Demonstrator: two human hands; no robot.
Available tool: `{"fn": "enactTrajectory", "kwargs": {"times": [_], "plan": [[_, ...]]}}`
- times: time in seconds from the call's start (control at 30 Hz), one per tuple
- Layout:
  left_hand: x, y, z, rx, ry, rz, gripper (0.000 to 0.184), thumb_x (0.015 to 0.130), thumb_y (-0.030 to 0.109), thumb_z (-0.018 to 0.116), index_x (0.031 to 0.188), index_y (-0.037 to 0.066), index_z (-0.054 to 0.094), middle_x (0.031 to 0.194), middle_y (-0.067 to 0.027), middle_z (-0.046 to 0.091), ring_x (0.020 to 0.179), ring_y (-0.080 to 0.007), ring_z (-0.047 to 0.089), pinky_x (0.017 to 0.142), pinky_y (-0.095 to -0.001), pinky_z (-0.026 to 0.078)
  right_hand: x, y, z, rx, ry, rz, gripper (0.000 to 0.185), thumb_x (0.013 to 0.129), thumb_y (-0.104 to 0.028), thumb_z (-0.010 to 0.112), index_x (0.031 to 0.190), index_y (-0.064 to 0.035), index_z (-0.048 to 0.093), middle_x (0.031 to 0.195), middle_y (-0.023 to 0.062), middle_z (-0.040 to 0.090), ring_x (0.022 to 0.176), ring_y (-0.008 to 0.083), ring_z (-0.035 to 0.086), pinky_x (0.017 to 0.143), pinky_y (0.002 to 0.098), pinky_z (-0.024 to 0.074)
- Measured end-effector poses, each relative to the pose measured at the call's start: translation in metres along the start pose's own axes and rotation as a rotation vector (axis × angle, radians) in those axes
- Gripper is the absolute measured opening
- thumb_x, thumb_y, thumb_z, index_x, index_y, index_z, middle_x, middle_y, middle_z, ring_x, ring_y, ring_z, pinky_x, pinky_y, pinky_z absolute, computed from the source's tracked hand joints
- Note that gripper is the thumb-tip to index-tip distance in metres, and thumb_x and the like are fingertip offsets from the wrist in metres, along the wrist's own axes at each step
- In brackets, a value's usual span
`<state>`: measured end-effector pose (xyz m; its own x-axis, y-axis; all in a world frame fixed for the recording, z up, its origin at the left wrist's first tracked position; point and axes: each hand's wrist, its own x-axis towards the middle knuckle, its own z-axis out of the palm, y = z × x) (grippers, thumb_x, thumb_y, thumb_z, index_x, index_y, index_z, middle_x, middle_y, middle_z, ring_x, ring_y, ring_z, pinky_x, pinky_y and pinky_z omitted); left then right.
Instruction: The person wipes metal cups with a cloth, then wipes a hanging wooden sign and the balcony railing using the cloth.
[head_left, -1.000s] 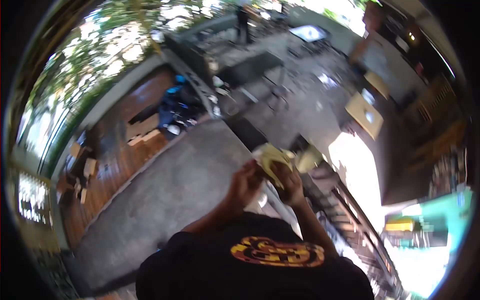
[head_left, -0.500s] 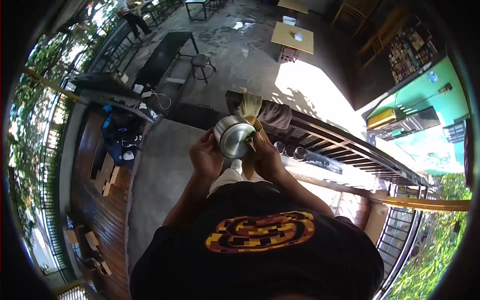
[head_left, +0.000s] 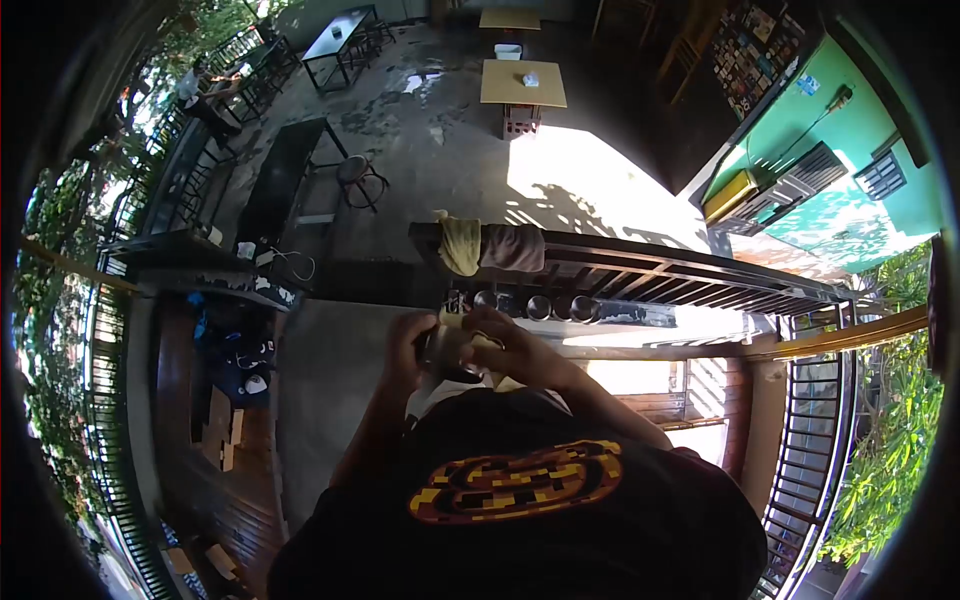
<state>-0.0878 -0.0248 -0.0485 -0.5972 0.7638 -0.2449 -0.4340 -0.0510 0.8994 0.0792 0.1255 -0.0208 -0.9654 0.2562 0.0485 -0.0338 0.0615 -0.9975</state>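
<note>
Close to my chest, my left hand [head_left: 408, 350] is wrapped round the side of a shiny metal container [head_left: 447, 352], which is partly hidden by my fingers. My right hand [head_left: 510, 350] presses a yellowish cloth [head_left: 489, 378] against the container from the other side. Beyond my hands, a yellow-green cloth [head_left: 460, 246] and a dark grey cloth [head_left: 513, 248] hang over the end of a dark railing [head_left: 640, 262]. Several round metal containers [head_left: 539, 307] stand in a row below the railing.
A dark bench [head_left: 285, 185] and a round stool [head_left: 352, 169] stand ahead on the left. Further off are a light wooden table [head_left: 523, 83] and a person [head_left: 205, 100]. Dark bags [head_left: 235, 345] lie on the wooden floor at left.
The view has swung so that the railing runs across ahead. The metal container has been turned and drawn closer to my body, its round base now less visible than half a second ago.
</note>
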Motion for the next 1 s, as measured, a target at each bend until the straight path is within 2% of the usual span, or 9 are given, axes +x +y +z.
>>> {"fn": "enactTrajectory", "kwargs": {"times": [0.03, 0.13, 0.23, 0.37, 0.4, 0.53, 0.67, 0.83, 1.0], "plan": [[0.002, 0.006, -0.006, 0.202, -0.071, -0.016, 0.028, 0.097, 0.024, 0.05, 0.096, 0.002, 0.067, 0.089, -0.0066, 0.067, 0.083, -0.0147, 0.062, 0.08, -0.0331, 0.051, 0.007, 0.006, -0.004, -0.22, -0.034, -0.17, 0.039, 0.101, -0.037, 0.065, 0.121, -0.0038, 0.065, 0.103, 0.0025, 0.059, 0.093, 0.0149, 0.058, 0.087, 0.0315, 0.0463], [0.01, 0.025, -0.008, 0.378, -0.154, -0.03, 0.041, 0.103, 0.037, 0.046, 0.118, 0.003, 0.062, 0.107, -0.0086, 0.066, 0.1, -0.0145, 0.061, 0.093, -0.0323, 0.047, -0.002, -0.016, -0.004, 0.349, -0.077, 0.311, 0.043, 0.1, -0.041, 0.065, 0.116, -0.0002, 0.067, 0.105, 0.0048, 0.059, 0.088, 0.0172, 0.06, 0.086, 0.0313, 0.047], [0.008, 0.033, 0.022, 0.153, -0.097, 0.362, 0.061, 0.103, 0.053, 0.048, 0.142, 0.006, 0.049, 0.137, -0.0113, 0.055, 0.13, -0.0221, 0.05, 0.111, -0.0406, 0.036, 0.0, -0.019, -0.003, 0.715, 0.011, 0.417, 0.046, 0.101, -0.038, 0.062, 0.125, 0.001, 0.059, 0.108, 0.0062, 0.06, 0.091, 0.0169, 0.062, 0.088, 0.0319, 0.0505], [-0.013, 0.063, 0.047, 0.774, -0.362, 0.667, 0.054, 0.103, 0.039, 0.057, 0.142, 0.004, 0.049, 0.142, -0.0131, 0.053, 0.131, -0.0245, 0.051, 0.11, -0.0417, 0.038, 0.002, -0.024, -0.012, 0.925, -0.104, 0.31, 0.042, 0.102, -0.025, 0.059, 0.136, -0.001, 0.051, 0.113, 0.0072, 0.06, 0.098, 0.0176, 0.063, 0.091, 0.0366, 0.0535], [-0.014, 0.055, 0.047, 0.607, -0.336, 0.562, 0.051, 0.103, 0.037, 0.057, 0.141, 0.004, 0.05, 0.14, -0.0135, 0.055, 0.129, -0.0237, 0.052, 0.108, -0.0399, 0.039, 0.0, -0.026, -0.01, 0.962, -0.175, 0.244, 0.041, 0.102, -0.024, 0.059, 0.136, -0.0013, 0.051, 0.114, 0.0075, 0.06, 0.1, 0.0178, 0.063, 0.091, 0.0368, 0.0535], [-0.004, 0.04, 0.045, 0.292, -0.223, 0.405, 0.038, 0.104, 0.026, 0.053, 0.132, 0.002, 0.057, 0.127, -0.0137, 0.064, 0.117, -0.0194, 0.06, 0.1, -0.0325, 0.045, -0.003, -0.053, 0.007, 0.25, -0.18, 0.169, 0.052, 0.1, -0.005, 0.055, 0.15, -0.001, 0.041, 0.123, 0.0112, 0.063, 0.112, 0.021, 0.062, 0.097, 0.037, 0.0504], [0.003, 0.023, 0.037, 0.136, -0.154, 0.284, 0.034, 0.104, 0.026, 0.049, 0.127, 0.002, 0.06, 0.12, -0.0119, 0.066, 0.113, -0.0178, 0.062, 0.099, -0.032, 0.047, 0.015, -0.026, -0.001, -0.693, -0.13, -0.585, 0.047, 0.073, 0.001, 0.069, 0.12, -0.0025, 0.066, 0.118, 0.0142, 0.063, 0.115, 0.0344, 0.057, 0.099, 0.0449, 0.0477], [0.0, 0.029, 0.047, -0.198, -0.108, 0.015, 0.031, 0.104, 0.027, 0.049, 0.122, 0.005, 0.063, 0.115, -0.0102, 0.067, 0.109, -0.0159, 0.063, 0.097, -0.0319, 0.047, 0.002, -0.054, -0.002, -1.056, 0.113, -0.418, 0.035, 0.072, -0.012, 0.066, 0.105, -0.0001, 0.068, 0.115, 0.0138, 0.062, 0.109, 0.0334, 0.054, 0.092, 0.0453, 0.0461], [-0.008, 0.043, 0.056, 0.424, -0.177, 0.344, 0.031, 0.102, 0.024, 0.052, 0.119, 0.002, 0.064, 0.114, -0.0104, 0.067, 0.109, -0.0177, 0.063, 0.097, -0.0316, 0.046, -0.009, -0.03, 0.002, -1.234, 0.088, -0.339, 0.027, 0.075, -0.016, 0.065, 0.1, -0.0066, 0.071, 0.119, 0.0129, 0.062, 0.106, 0.0286, 0.056, 0.092, 0.0436, 0.0467]]}}
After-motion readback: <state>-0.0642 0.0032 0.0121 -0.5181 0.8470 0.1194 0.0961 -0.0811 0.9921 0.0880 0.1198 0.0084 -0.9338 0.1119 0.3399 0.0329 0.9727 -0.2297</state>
